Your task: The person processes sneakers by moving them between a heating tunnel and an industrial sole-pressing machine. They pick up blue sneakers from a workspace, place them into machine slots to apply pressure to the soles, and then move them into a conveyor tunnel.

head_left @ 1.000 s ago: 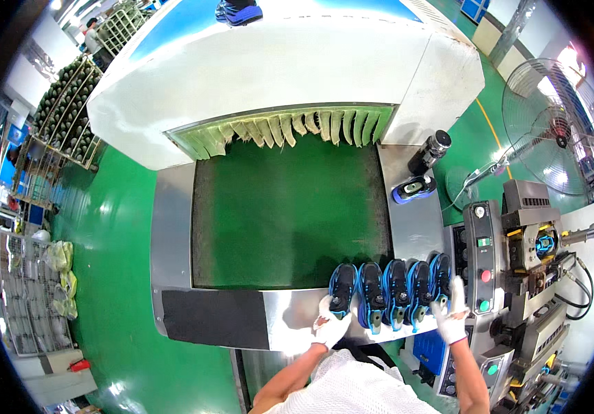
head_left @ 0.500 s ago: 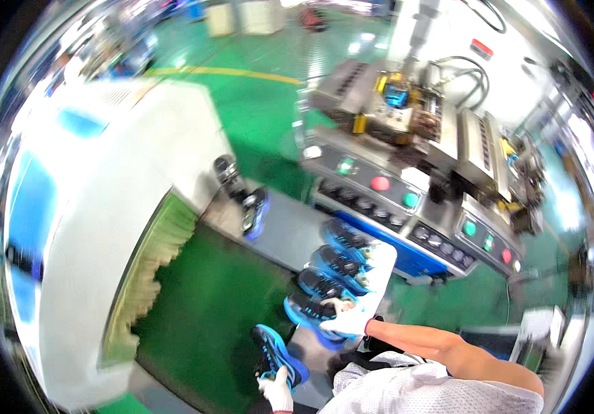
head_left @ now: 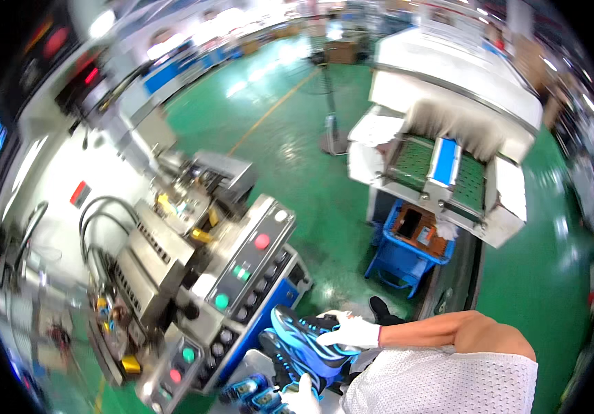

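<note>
My right hand (head_left: 351,332), in a white glove, is closed around a black and blue sports shoe (head_left: 305,332) tilted in front of my body. Just below it my left hand (head_left: 302,397), also gloved, grips a second black and blue shoe (head_left: 276,353). The two shoes are close together and overlap, and part of the left one is hidden. Beside my left hand, more blue and black shoes (head_left: 247,390) rest on a pale board (head_left: 259,361) at the lower edge.
At left stands a machine with metal clamps and a control panel (head_left: 250,259) with red and green buttons. To the right, a white conveyor machine (head_left: 442,83) has bristle curtains over a green belt (head_left: 467,181). Under its mouth is a blue stool (head_left: 407,265) with a brown tray. A fan stand (head_left: 333,127) is further off.
My view has swung to the right, bringing the conveyor machine into sight and the control panel to the left. My right hand has lifted a shoe off the row; both shoes are now together.
</note>
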`<state>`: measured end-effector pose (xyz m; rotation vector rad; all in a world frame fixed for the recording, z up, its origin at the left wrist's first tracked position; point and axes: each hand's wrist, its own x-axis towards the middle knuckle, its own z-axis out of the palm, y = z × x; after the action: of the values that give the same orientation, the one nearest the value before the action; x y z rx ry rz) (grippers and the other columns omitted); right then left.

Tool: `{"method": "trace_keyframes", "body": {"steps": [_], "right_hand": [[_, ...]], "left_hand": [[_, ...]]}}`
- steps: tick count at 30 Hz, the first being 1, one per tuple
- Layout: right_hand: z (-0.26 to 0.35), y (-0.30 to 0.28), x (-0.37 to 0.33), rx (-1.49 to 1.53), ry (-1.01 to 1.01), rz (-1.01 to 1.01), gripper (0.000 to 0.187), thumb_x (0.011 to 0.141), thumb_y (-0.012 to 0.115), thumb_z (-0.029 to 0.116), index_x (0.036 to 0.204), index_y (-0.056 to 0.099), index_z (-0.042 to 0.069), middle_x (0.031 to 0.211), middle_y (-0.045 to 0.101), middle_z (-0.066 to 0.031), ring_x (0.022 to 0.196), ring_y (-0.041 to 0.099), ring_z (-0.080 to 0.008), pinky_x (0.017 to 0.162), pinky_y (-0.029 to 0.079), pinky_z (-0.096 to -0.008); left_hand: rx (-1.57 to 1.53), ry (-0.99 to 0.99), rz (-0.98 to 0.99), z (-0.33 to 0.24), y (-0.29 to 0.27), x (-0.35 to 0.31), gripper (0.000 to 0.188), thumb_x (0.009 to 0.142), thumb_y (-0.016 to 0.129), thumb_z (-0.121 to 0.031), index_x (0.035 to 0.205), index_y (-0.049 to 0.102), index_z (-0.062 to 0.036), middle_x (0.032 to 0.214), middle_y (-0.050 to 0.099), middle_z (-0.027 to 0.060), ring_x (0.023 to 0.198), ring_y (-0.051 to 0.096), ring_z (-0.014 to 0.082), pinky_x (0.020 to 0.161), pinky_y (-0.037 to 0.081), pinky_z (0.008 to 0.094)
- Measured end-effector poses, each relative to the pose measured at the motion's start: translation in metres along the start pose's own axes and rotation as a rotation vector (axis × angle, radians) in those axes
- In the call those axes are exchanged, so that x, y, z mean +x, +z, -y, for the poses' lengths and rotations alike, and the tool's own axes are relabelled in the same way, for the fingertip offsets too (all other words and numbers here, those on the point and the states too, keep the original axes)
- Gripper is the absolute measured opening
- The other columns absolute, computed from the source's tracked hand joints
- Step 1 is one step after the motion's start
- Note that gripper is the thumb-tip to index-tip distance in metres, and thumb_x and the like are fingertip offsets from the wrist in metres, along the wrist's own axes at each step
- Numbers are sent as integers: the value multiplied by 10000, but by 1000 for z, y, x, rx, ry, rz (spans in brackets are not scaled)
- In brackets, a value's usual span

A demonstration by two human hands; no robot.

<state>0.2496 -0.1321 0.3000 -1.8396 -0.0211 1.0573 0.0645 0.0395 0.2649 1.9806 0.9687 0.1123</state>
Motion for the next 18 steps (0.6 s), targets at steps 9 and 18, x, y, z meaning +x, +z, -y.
{"method": "trace_keyframes", "body": {"steps": [9,18], "right_hand": [[-99,-217,-77,776,-327,-1116,727,754,854,261,1362,559,-7,1156,681,-117,1032,640,-181,944,511,-340],[-121,-459,-95,89,28,-1735,839,776,783,246,1473,410,-38,1333,592,-306,1276,567,-420,1109,421,-444]], "left_hand": [[-61,358,596,-262,183,48,673,780,834,-140,1344,505,26,1194,679,134,1042,643,202,943,499,362],[42,1054,632,-485,495,101,812,835,720,-308,1496,380,19,1405,545,276,1309,533,402,1110,401,434]]}}
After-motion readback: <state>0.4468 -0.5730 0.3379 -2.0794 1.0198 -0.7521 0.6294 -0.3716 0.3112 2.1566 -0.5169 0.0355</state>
